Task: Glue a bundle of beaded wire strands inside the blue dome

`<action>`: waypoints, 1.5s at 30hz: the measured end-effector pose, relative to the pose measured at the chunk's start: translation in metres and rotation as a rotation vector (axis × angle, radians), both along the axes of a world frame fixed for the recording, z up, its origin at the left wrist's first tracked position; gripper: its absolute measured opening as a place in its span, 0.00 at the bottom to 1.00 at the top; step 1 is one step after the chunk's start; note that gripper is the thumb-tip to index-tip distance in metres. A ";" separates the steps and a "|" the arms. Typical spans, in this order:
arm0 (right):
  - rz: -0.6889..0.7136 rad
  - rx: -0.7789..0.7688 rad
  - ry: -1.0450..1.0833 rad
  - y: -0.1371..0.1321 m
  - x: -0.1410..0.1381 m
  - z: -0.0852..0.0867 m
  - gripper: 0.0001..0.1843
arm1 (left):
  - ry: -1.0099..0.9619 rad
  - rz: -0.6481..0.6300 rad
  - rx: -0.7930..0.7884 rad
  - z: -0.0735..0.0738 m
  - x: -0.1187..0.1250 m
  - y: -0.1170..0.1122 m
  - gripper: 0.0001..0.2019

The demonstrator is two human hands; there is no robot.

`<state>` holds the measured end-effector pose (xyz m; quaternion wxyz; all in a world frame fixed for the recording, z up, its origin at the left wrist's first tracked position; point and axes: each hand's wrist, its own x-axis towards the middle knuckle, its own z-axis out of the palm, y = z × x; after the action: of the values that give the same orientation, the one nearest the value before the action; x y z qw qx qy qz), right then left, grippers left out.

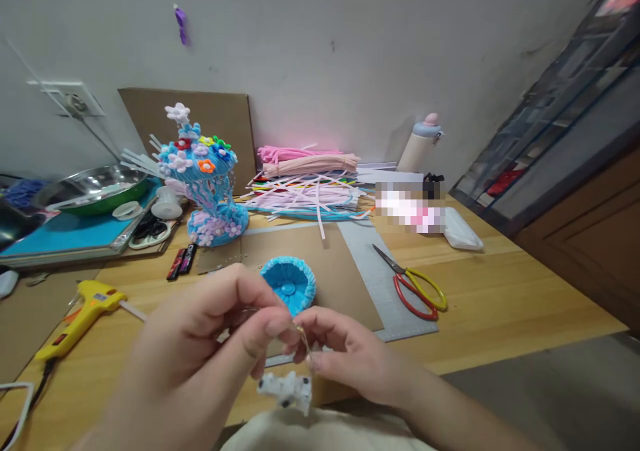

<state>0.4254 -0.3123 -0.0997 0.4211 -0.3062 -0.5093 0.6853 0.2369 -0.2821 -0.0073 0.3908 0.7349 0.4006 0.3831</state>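
Note:
My left hand [220, 337] is closed, its thumb and forefinger pinching a thin gold-coloured string [303, 336]. Right beside it, my right hand [345, 354] is closed on the same string. Below the fingers hangs a small white fuzzy figure [287, 389] with dark spots; blur hides its exact kind. Just beyond my hands sits a light-blue fuzzy bowl shape [289, 284] with its hollow facing up. Part of the string is hidden by my fingers.
A yellow glue gun [83, 317] lies on the left, scissors [413, 284] on the right. At the back stand a flower-covered blue pipe-cleaner craft [200, 164] and a bottle [420, 145], with bundles of pipe cleaners [310, 177] between them. Cardboard [345, 271] covers part of a grey mat [367, 257].

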 end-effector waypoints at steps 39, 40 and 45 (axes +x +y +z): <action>-0.752 0.101 0.325 0.028 0.013 0.064 0.09 | 0.098 -0.196 -0.023 -0.021 0.038 -0.001 0.12; -0.777 0.100 0.321 0.030 0.013 0.063 0.09 | 0.113 -0.210 -0.016 -0.022 0.037 -0.003 0.12; -0.846 0.151 0.319 0.037 0.030 0.073 0.10 | 0.182 -0.235 0.023 -0.026 0.019 -0.012 0.13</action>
<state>0.4550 -0.2757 -0.0271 0.7581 -0.3466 -0.3167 0.4527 0.2561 -0.2943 -0.0332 0.3866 0.8128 0.3412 0.2711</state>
